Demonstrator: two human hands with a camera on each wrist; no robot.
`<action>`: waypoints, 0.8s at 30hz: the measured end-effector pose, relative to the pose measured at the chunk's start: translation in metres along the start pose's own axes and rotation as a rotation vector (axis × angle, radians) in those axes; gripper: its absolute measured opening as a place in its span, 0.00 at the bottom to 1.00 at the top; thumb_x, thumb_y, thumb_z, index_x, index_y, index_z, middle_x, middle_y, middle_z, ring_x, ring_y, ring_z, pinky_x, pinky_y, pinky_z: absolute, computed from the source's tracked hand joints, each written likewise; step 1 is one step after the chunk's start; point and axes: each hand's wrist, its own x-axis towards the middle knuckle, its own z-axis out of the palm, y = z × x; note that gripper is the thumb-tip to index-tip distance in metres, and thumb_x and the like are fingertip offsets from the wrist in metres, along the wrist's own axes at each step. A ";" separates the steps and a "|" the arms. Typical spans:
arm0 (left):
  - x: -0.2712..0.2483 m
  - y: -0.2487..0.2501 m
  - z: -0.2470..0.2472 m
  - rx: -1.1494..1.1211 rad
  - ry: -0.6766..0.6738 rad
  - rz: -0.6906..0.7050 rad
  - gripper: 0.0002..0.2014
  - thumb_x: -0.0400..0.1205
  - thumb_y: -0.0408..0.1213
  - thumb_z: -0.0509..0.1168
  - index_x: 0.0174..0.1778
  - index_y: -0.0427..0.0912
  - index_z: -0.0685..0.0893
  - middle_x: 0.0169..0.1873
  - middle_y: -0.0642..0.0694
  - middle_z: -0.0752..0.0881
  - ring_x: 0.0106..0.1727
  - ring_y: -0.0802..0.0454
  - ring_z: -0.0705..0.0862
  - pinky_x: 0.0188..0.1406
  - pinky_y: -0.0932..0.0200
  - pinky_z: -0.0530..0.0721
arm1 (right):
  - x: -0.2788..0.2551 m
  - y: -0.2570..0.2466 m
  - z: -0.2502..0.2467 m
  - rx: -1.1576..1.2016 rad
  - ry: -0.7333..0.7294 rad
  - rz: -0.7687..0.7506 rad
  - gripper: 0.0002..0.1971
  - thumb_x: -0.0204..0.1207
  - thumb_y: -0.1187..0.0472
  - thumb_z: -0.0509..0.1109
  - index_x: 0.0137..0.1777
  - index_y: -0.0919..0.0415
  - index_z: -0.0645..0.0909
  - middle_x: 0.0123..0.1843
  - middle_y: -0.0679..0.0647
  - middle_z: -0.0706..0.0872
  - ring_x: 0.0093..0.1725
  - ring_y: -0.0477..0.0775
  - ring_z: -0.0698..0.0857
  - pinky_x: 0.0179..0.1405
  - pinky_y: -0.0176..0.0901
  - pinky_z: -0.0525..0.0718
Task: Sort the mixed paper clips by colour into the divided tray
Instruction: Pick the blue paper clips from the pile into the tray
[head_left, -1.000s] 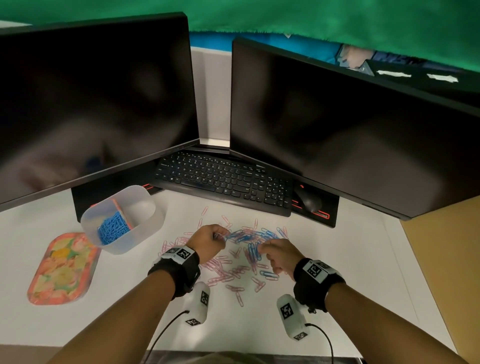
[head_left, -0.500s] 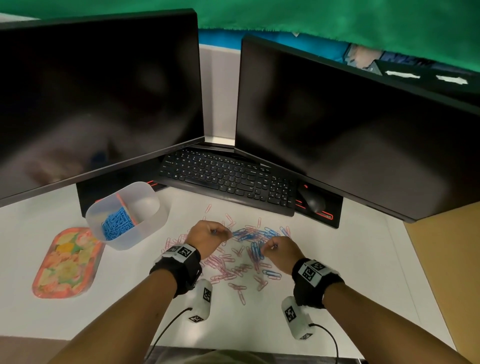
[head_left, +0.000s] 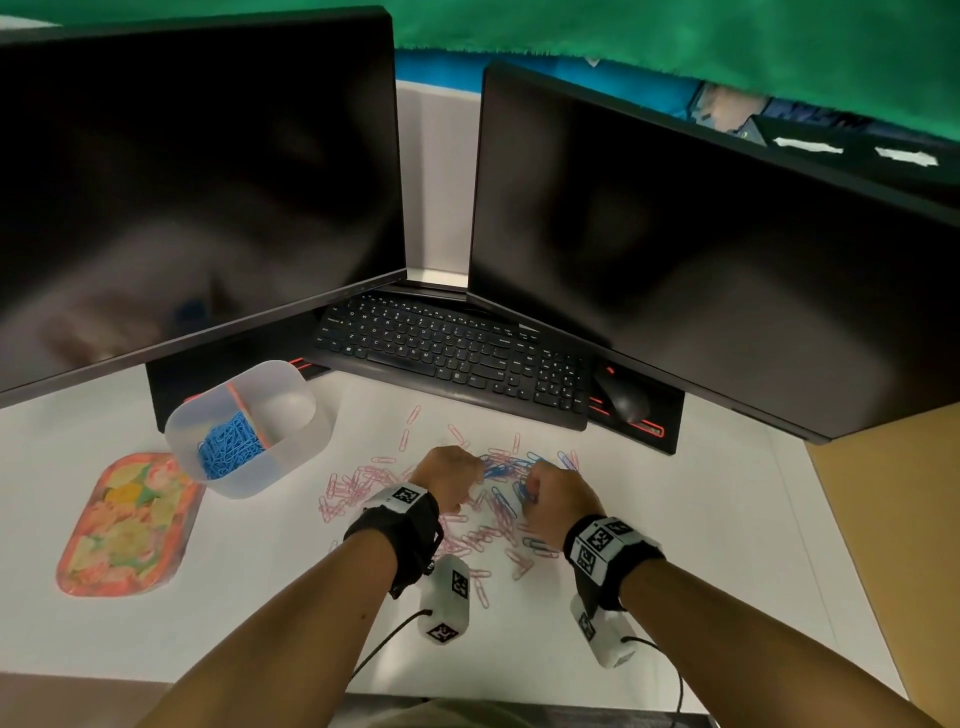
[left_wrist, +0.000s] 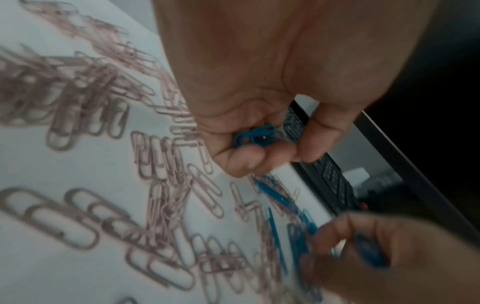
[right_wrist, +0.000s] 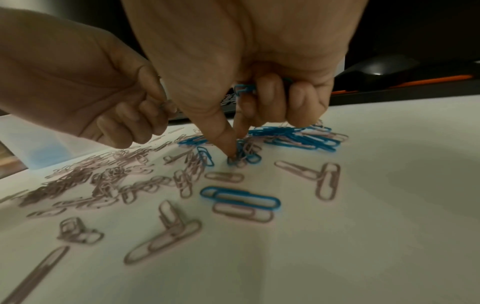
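Pink and blue paper clips (head_left: 498, 525) lie scattered on the white desk, with the blue ones (head_left: 501, 465) bunched between my hands. My left hand (head_left: 480, 470) is curled round a small bunch of blue clips (left_wrist: 258, 136) in its palm. My right hand (head_left: 527, 491) keeps blue clips (right_wrist: 244, 88) under its curled fingers, while its thumb and forefinger tips (right_wrist: 232, 153) pinch down onto a blue clip on the desk. The translucent divided tray (head_left: 270, 473) stands to the left, with blue clips (head_left: 228, 449) in its left compartment. Its right compartment looks empty.
A black keyboard (head_left: 452, 353) and mouse (head_left: 623, 402) sit just behind the clips, under two dark monitors. A colourful oval dish (head_left: 124, 525) lies at the far left. A tan panel (head_left: 893, 519) borders the desk on the right.
Both hands have drawn closer together over the blue cluster. The right hand has moved forward and left, its thumb and forefinger now down on the clips.
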 end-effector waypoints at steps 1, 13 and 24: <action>0.001 -0.001 0.005 0.141 0.037 0.060 0.08 0.80 0.33 0.61 0.49 0.37 0.84 0.38 0.47 0.81 0.32 0.54 0.79 0.29 0.63 0.76 | -0.001 0.001 0.000 0.002 0.010 -0.010 0.02 0.75 0.62 0.65 0.44 0.55 0.75 0.40 0.51 0.82 0.41 0.55 0.81 0.39 0.41 0.78; 0.009 0.000 0.023 1.013 0.037 0.336 0.09 0.81 0.35 0.62 0.53 0.42 0.85 0.51 0.42 0.85 0.50 0.43 0.86 0.50 0.50 0.88 | 0.004 -0.006 0.002 -0.179 0.007 -0.090 0.09 0.78 0.60 0.64 0.52 0.61 0.82 0.52 0.58 0.86 0.52 0.60 0.85 0.48 0.45 0.81; 0.011 -0.016 -0.005 0.752 0.039 0.369 0.07 0.80 0.35 0.62 0.51 0.43 0.85 0.52 0.46 0.86 0.51 0.48 0.85 0.52 0.55 0.86 | 0.011 0.011 -0.014 0.369 -0.147 0.026 0.04 0.72 0.61 0.75 0.37 0.56 0.86 0.38 0.46 0.86 0.40 0.43 0.82 0.37 0.28 0.76</action>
